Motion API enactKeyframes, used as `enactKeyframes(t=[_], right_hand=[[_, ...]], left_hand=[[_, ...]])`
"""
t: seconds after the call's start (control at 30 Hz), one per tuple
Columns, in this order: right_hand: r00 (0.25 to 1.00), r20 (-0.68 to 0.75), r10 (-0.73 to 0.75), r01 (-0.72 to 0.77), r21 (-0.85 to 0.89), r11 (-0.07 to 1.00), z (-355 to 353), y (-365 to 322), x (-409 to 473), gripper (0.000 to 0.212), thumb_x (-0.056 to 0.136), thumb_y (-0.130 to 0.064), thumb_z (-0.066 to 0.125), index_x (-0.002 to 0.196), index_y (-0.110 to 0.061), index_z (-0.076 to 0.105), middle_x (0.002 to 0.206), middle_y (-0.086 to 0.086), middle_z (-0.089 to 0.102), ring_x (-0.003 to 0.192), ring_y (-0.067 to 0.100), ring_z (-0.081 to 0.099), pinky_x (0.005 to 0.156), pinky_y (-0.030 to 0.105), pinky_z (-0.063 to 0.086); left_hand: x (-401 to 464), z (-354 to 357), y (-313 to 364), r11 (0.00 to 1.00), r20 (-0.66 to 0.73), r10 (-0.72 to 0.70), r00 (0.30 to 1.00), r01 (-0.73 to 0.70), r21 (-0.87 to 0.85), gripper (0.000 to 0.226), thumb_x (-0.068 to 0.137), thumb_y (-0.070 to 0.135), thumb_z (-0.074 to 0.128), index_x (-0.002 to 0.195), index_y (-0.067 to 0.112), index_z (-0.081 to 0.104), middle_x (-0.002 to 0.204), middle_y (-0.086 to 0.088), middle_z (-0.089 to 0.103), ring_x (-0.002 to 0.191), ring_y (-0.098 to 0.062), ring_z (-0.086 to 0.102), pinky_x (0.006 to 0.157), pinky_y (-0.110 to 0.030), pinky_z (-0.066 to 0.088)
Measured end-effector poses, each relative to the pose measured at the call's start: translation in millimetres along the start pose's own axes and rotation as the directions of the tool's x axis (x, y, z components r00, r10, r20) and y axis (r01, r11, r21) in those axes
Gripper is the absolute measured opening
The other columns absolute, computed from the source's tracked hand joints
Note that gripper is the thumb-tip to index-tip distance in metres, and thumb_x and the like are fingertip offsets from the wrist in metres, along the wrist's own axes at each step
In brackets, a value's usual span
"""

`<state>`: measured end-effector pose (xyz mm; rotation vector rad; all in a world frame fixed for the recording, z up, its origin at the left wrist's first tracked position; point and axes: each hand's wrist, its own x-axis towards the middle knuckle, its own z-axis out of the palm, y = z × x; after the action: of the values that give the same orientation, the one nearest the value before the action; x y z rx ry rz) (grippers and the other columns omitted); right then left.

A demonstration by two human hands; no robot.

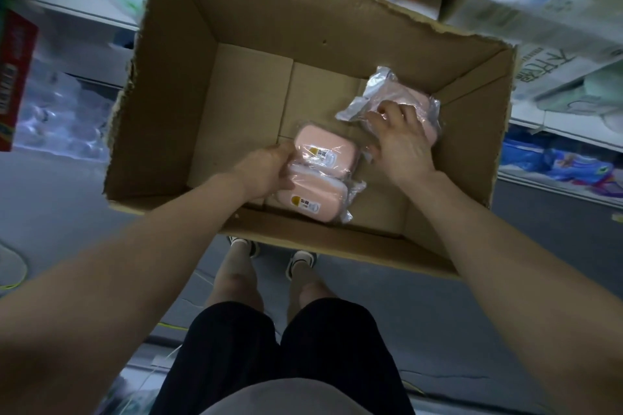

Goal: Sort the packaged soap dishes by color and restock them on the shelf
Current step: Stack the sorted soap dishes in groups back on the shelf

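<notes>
While both your hands are down in the cardboard box [188,84], the main risk is the slippery film. Your left hand [266,168] curls round the edge of two stacked pink soap dishes [320,175] near the front wall of the box; the upper dish could slide off the lower one as you lift, since only the wrap holds them together.

Your right hand [401,138] presses down on a third wrapped pink pack [387,94] toward the right wall, fingers bent over the plastic. I cannot tell whether it is pinching the film or just resting on it. If it has film only, the loose tail may stretch or tear and the dish drops back.

Sorting risk: all visible dishes read pink, but the colour of the right pack is muted by crinkled wrap, so check it before shelving.

Hard to make out:
- how many dishes are in the right pack, as your hand covers most of it
- label text, too small
- the shelves [556,125] at both sides are blurred, so the target slot is not identifiable
- fingertips of the left hand, hidden behind the stack
</notes>
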<state>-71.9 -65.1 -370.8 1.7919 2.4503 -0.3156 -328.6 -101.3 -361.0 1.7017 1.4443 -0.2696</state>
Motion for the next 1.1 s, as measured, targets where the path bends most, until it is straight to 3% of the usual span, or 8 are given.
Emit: enactKeyframes(t=[0.23,0.4,0.5,0.6,0.8,0.9,1.03,1.1], right_hand=[[0.997,-0.065,-0.049,0.052,0.032,0.998,11,-29,-1,0.046,0.076,-0.013,0.070,0.120,-0.008,0.063,0.111,0.018,0.058,0.104,0.039,0.052,0.088,0.047,0.047],[0.955,0.240,-0.172,0.173,0.015,0.985,30,-66,9,0.084,0.074,-0.056,0.072,0.142,-0.014,0.045,0.135,0.019,0.047,0.119,0.040,0.047,0.101,0.049,0.039],[0.944,0.301,-0.136,0.172,-0.095,0.981,34,-75,20,0.096,0.077,-0.055,0.071,0.153,-0.019,0.025,0.142,0.017,0.043,0.122,0.037,0.045,0.100,0.045,0.034],[0.976,0.213,-0.056,0.064,-0.030,0.997,24,-76,39,0.092,0.079,-0.050,0.068,0.153,-0.017,0.024,0.132,0.020,0.049,0.116,0.039,0.049,0.094,0.045,0.037],[0.969,0.128,0.210,-0.219,0.063,0.974,11,-74,72,0.093,0.079,-0.054,0.066,0.152,-0.020,0.022,0.128,0.020,0.049,0.116,0.038,0.049,0.087,0.045,0.044],[0.953,0.168,0.253,-0.268,0.074,0.960,14,-74,78,0.099,0.078,-0.058,0.068,0.153,-0.018,0.018,0.132,0.022,0.046,0.120,0.039,0.046,0.091,0.046,0.043],[0.955,0.254,0.152,-0.144,-0.051,0.988,25,-78,72,0.103,0.080,-0.059,0.066,0.155,-0.018,0.009,0.135,0.023,0.043,0.123,0.039,0.043,0.100,0.045,0.036],[0.957,0.258,0.135,-0.109,-0.110,0.988,32,-81,69,0.105,0.079,-0.057,0.068,0.155,-0.017,0.009,0.133,0.024,0.044,0.121,0.039,0.044,0.101,0.046,0.034]], left_hand=[[-15,-52,-72,0.955,-0.076,-0.187,0.979,0.163,-0.248,0.038,0.090,0.022,0.067,0.123,0.012,0.051,0.118,-0.011,0.062,0.110,-0.029,0.058,0.097,-0.037,0.045],[-10,-53,-93,0.938,-0.277,-0.332,0.902,0.283,-0.201,0.043,0.093,0.021,0.059,0.131,0.007,0.047,0.129,-0.022,0.052,0.114,-0.041,0.053,0.099,-0.042,0.043],[-11,-35,-74,0.976,-0.321,-0.158,0.934,0.197,0.093,0.060,0.089,0.015,0.057,0.145,0.015,0.036,0.144,-0.020,0.034,0.128,-0.042,0.037,0.109,-0.045,0.032],[-6,-27,-62,0.945,-0.170,0.032,0.985,0.026,0.325,0.070,0.090,0.026,0.059,0.151,0.021,0.026,0.155,-0.010,0.023,0.142,-0.035,0.020,0.119,-0.041,0.017],[6,-39,-57,0.925,0.049,0.250,0.967,-0.253,0.282,0.062,0.089,0.007,0.060,0.144,0.027,0.040,0.155,0.003,0.029,0.147,-0.018,0.012,0.116,-0.023,-0.001],[7,-32,-51,0.903,0.125,0.320,0.939,-0.343,0.260,0.050,0.087,0.000,0.060,0.129,0.027,0.057,0.152,0.004,0.036,0.147,-0.013,0.014,0.111,-0.015,0.006],[1,-28,-53,0.940,-0.065,0.288,0.956,-0.269,0.209,0.050,0.081,-0.005,0.060,0.121,0.024,0.064,0.137,0.003,0.055,0.140,-0.019,0.030,0.110,-0.018,0.019],[-1,-31,-56,0.976,-0.212,0.072,0.975,-0.025,0.218,0.059,0.084,0.004,0.062,0.137,0.024,0.048,0.139,-0.004,0.047,0.129,-0.028,0.038,0.102,-0.031,0.035]])
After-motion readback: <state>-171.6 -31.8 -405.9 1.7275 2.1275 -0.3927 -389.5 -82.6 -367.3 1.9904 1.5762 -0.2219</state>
